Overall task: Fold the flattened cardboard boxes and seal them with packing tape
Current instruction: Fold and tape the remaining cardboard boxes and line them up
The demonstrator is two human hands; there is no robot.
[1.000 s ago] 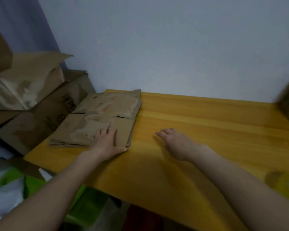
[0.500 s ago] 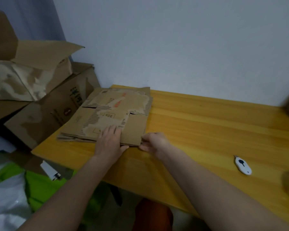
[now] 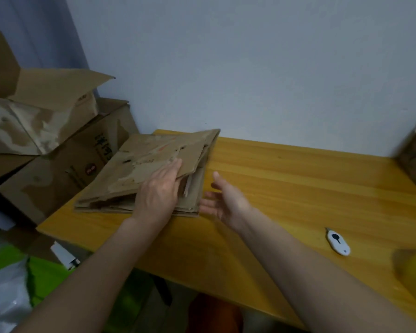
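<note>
Flattened cardboard boxes (image 3: pixel 139 179) stacked on table (image 3: pixel 286 188); left hand (image 3: pixel 157 193) grips raised top sheet; right hand (image 3: pixel 223 200) open beside stack.

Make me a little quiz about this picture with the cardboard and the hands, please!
1. True or false: the left hand is lifting the top flattened box off the stack of flattened boxes.
2. Which hand is holding nothing? A) left B) right C) neither
3. Fill in: the small white box cutter lies on the wooden ____.

Key
1. True: the top piece is tilted up on its right edge, with the left fingers on top of it.
2. B: the right hand is open, just right of the stack.
3. Table.
</note>
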